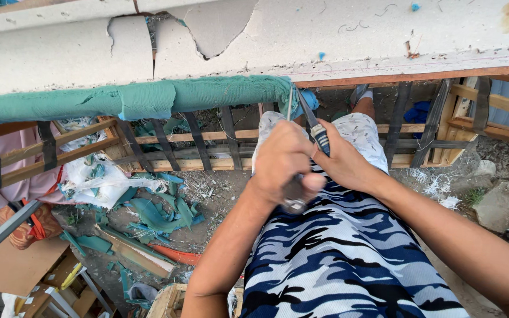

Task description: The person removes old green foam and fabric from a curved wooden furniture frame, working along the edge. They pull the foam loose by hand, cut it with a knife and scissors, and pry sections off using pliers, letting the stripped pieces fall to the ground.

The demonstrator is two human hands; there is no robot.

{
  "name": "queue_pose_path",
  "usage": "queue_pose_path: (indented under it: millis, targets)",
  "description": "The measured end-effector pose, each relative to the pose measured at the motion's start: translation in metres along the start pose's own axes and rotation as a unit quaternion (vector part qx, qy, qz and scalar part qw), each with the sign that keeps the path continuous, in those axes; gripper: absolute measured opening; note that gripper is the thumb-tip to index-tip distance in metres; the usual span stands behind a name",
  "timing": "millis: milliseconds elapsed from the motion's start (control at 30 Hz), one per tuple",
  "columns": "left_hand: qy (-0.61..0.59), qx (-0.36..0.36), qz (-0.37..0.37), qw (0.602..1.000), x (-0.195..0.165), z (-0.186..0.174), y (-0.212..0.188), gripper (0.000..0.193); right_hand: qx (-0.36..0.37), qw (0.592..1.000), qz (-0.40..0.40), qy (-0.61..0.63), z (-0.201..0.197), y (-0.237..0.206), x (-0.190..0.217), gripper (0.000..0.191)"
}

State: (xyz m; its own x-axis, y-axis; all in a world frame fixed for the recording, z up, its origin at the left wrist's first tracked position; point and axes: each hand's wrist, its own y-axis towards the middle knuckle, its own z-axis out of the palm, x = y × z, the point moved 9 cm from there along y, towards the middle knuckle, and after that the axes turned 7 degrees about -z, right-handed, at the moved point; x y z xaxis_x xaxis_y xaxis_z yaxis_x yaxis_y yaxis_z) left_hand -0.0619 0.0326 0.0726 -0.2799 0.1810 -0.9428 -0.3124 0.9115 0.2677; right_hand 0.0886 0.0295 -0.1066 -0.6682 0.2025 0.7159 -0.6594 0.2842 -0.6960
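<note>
Left hand (284, 162) is wrapped tight round a dark-handled tool (294, 194), fist closed, its thin metal shaft (290, 103) running up to the end of the green fabric (148, 99). Right hand (340, 162) sits just beside it, touching, fingers curled round a second tool with a blue-and-black striped handle (319, 136), its blade angled up to the same spot. Both tips meet at the right end of that green fabric, which lies rolled and ragged along the edge of the frame, under a pale torn foam slab (89, 59) with a jagged crack near the top. A bare wooden rail (413, 75) runs rightward from where the green ends.

Below the hands, a blue, black and white camouflage shirt (349, 259) and white patterned shorts (360, 132). Past them, dark webbing straps (198, 141) cross wooden slats (195, 136) of the open frame. Down on the ground (213, 194), scraps of green fabric (160, 212) lie heaped beside white wadding (98, 179), with an orange strip (175, 254) near them. Far left, someone in a pink garment (13, 171). Right side, grey rubble stones (502, 200)
</note>
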Motion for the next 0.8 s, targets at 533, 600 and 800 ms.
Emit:
queue_pose_path:
  millis: [533, 600, 800]
  targets:
    - [0.136, 0.141, 0.084, 0.977, -0.015, 0.078, -0.024, 0.034, 0.004, 0.937, -0.005, 0.350, -0.022, -0.036, -0.015, 0.049]
    - [0.118, 0.162, 0.055, 0.978, -0.007, 0.086, -0.025, 0.031, -0.030, 0.882, 0.079, 0.464, -0.025, -0.054, -0.036, 0.052]
    - [0.056, 0.217, -0.082, 0.971, 0.024, 0.103, -0.038, 0.046, 0.004, 0.887, 0.038, 0.459, -0.054, -0.106, -0.037, 0.067]
